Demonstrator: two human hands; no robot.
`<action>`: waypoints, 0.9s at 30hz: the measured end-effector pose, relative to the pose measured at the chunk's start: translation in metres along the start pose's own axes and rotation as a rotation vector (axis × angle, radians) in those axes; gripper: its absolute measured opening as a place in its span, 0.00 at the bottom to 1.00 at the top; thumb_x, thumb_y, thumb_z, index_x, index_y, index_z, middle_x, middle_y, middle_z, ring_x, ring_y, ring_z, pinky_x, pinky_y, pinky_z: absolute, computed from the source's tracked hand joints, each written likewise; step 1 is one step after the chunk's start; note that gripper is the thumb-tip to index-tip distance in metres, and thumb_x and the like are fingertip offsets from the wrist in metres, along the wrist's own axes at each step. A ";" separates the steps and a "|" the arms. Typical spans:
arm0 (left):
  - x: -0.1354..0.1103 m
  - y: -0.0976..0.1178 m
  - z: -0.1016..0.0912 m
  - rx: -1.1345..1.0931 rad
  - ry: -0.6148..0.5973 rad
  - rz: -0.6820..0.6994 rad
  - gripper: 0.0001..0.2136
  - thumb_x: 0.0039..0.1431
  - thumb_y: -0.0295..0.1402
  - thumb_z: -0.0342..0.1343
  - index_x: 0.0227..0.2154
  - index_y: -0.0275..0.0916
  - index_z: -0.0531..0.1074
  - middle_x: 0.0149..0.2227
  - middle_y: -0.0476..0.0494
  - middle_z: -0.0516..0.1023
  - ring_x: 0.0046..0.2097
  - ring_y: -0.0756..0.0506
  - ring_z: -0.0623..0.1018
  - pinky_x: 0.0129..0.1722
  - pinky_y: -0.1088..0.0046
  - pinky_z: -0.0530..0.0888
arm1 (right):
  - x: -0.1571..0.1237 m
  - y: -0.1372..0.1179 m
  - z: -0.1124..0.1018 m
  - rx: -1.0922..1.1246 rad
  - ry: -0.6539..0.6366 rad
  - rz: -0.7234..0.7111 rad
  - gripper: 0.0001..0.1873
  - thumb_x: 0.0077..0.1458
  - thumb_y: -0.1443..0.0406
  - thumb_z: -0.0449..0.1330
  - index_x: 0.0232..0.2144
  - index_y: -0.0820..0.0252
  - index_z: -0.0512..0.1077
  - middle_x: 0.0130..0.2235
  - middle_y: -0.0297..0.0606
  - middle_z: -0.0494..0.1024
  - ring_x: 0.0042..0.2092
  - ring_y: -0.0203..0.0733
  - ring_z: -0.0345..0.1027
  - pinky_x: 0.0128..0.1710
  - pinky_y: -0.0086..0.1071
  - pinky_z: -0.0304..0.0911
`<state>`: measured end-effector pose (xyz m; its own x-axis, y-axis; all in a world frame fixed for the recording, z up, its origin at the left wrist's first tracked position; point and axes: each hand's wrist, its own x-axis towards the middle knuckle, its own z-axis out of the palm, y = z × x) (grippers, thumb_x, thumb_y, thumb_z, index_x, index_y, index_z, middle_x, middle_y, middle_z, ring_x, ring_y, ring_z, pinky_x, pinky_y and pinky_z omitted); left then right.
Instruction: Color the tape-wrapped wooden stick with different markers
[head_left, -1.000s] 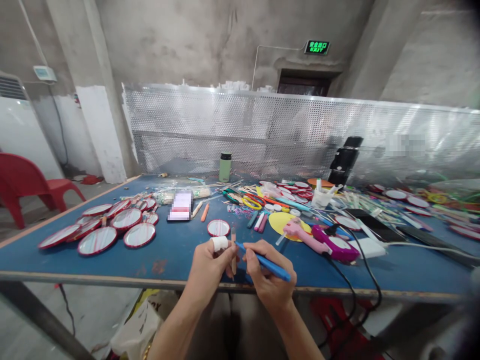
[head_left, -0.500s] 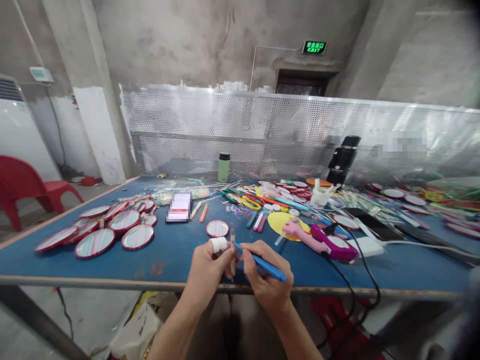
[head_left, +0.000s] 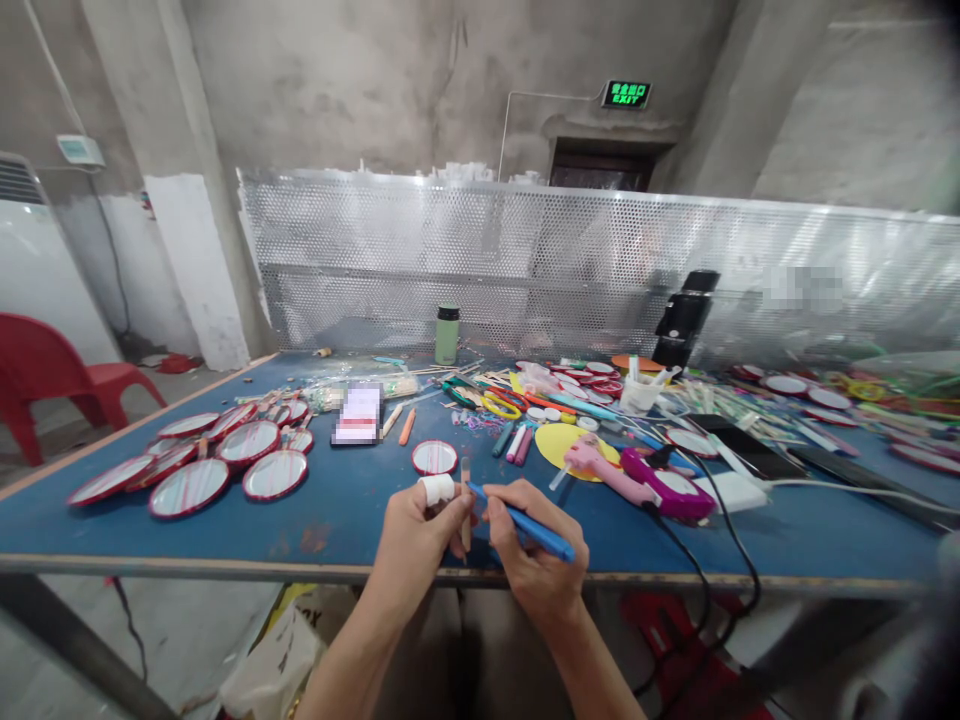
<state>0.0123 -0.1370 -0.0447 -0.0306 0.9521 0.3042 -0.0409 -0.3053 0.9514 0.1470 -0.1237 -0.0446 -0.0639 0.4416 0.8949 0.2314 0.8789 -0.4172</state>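
My left hand is closed on a thin wooden stick, held upright over the front edge of the table. White tape wraps one of its fingers. In my right hand is a blue marker, gripped like a pen, its tip pointing left at the stick. Whether the tip touches the wood I cannot tell. Just beyond my hands lies a small round disc with a red rim. To the right, a pink and purple glue gun rests partly over a yellow disc.
Several red-rimmed discs are heaped at the left. A phone, a green bottle, scissors and several pens lie further back. Black cables hang over the front edge at right. A perforated metal panel stands behind the table.
Both hands keep nearly the same place and grip. The blue marker and my right hand have shifted very slightly to the right.
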 end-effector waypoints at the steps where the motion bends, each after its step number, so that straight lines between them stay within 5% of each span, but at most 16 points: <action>1: 0.000 0.000 0.000 0.001 0.001 0.000 0.11 0.58 0.36 0.56 0.23 0.35 0.70 0.16 0.52 0.70 0.18 0.53 0.68 0.21 0.79 0.64 | 0.000 0.000 0.000 0.004 0.006 0.002 0.09 0.54 0.75 0.58 0.35 0.59 0.74 0.27 0.33 0.75 0.27 0.33 0.69 0.28 0.28 0.66; 27: -0.001 0.002 0.001 -0.036 0.016 -0.011 0.11 0.56 0.35 0.57 0.21 0.36 0.69 0.15 0.52 0.69 0.18 0.52 0.67 0.21 0.78 0.64 | -0.002 0.000 0.001 -0.015 0.000 -0.017 0.09 0.54 0.74 0.58 0.35 0.60 0.75 0.27 0.34 0.75 0.27 0.34 0.68 0.29 0.29 0.66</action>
<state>0.0133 -0.1386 -0.0426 -0.0462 0.9552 0.2924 -0.0771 -0.2952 0.9523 0.1461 -0.1239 -0.0467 -0.0682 0.4266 0.9019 0.2448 0.8835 -0.3994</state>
